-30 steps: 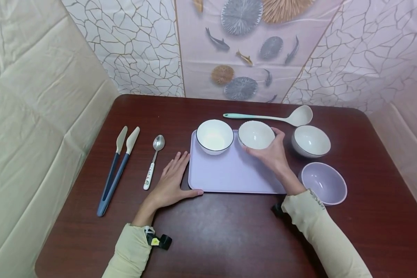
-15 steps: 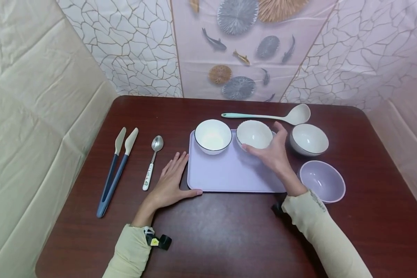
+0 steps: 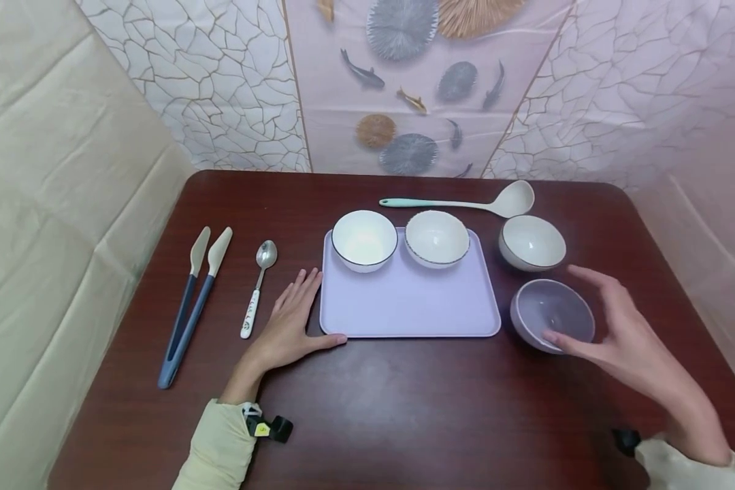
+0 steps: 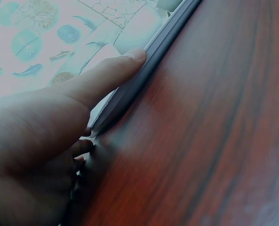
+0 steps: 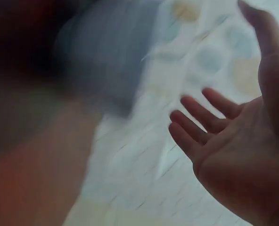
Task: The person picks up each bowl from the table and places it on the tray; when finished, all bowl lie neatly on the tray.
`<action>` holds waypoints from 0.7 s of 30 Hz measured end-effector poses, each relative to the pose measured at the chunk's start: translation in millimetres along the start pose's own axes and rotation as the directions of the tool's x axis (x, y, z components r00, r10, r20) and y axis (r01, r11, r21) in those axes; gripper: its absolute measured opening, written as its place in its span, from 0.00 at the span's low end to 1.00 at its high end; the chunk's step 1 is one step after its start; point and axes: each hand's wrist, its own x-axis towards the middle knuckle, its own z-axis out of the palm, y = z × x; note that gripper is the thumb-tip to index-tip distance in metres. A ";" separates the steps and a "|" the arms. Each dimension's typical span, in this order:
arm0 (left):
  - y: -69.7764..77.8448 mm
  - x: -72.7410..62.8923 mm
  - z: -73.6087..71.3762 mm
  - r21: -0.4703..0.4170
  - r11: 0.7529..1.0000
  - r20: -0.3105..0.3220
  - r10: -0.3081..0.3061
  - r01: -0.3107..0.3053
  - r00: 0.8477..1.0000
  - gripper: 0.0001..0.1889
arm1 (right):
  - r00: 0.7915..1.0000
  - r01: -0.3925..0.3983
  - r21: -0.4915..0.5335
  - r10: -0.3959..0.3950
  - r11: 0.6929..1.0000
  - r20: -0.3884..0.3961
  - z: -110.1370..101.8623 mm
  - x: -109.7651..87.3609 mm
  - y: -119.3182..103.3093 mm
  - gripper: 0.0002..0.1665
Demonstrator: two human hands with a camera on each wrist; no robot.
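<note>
My left hand (image 3: 288, 327) rests at the near left corner of a lavender tray (image 3: 410, 306), fingers spread along its side and thumb on the front edge. In the left wrist view the thumb (image 4: 116, 70) touches the tray's rim. A white bowl with a dark rim (image 3: 365, 239) and a white bowl with a patterned rim (image 3: 437, 238) sit side by side at the tray's back. Spread wide, my right hand (image 3: 631, 340) is at the right of a purple bowl (image 3: 551, 314), its thumb overlapping the bowl's near side; contact cannot be told.
Behind the purple bowl stands another white bowl (image 3: 531, 243). A ladle (image 3: 459, 203) with a mint handle lies behind the tray. On the left lie a spoon (image 3: 258, 286) and blue-handled tongs (image 3: 190, 313). Fabric walls border the dark wooden table (image 3: 404, 415).
My right hand has let go of the patterned-rim bowl on the tray and moved right and nearer, to the purple bowl. The left hand stays at the tray; the head view has shifted slightly.
</note>
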 end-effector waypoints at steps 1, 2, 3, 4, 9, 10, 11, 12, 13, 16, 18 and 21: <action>-1.8 -0.8 -0.4 0.003 1.000 0.000 -0.001 0.001 1.000 0.62 | 1.000 -0.030 0.014 0.030 0.999 0.000 0.4 -5.1 10.9 0.67; -3.6 -1.6 -0.7 0.005 1.000 0.001 -0.004 0.004 1.000 0.62 | 0.999 -0.042 0.028 0.042 0.999 0.007 1.9 -8.6 21.6 0.71; -5.2 -2.3 -0.8 0.008 1.000 0.001 -0.005 0.005 1.000 0.62 | 0.999 -0.051 0.041 0.051 0.998 0.018 4.0 -11.6 31.3 0.74; -6.2 -2.8 -0.9 0.006 1.000 0.002 -0.007 0.007 1.000 0.62 | 0.998 -0.056 0.052 0.054 0.997 0.034 6.6 -13.7 38.9 0.77; -7.8 -3.5 0.7 -0.001 1.000 0.005 -0.011 0.011 1.000 0.62 | 0.997 -0.028 0.086 0.021 0.996 0.079 21.3 -15.2 58.3 0.81; -7.6 -3.3 1.2 -0.001 1.000 0.005 -0.012 0.012 1.000 0.63 | 0.997 -0.028 0.088 0.022 0.996 0.078 23.6 -15.1 59.4 0.81; -7.4 -3.2 1.7 0.000 1.000 0.005 -0.011 0.011 1.000 0.63 | 0.997 -0.026 0.089 0.020 0.996 0.073 25.8 -14.8 60.8 0.80; -7.0 -3.0 2.0 0.001 1.000 0.006 -0.011 0.011 1.000 0.63 | 0.998 -0.031 0.089 0.026 0.996 0.063 27.5 -14.7 61.8 0.80; -6.6 -2.7 2.3 0.001 1.000 0.006 -0.011 0.011 1.000 0.63 | 0.998 -0.038 0.089 0.034 0.995 0.053 29.0 -14.8 62.6 0.79; -5.3 -1.5 2.9 0.007 1.000 0.004 -0.006 0.006 1.000 0.63 | 0.999 -0.052 0.105 0.052 0.993 0.008 31.6 -15.3 65.0 0.75; -4.4 -0.3 3.0 0.010 1.000 -0.001 -0.001 0.001 1.000 0.63 | 0.998 -0.056 0.117 0.059 0.992 -0.023 31.6 -15.9 66.4 0.73; -4.9 -0.3 3.8 0.014 1.000 -0.008 0.009 -0.009 1.000 0.62 | 0.997 -0.058 0.126 0.065 0.990 -0.050 29.7 -17.3 64.7 0.72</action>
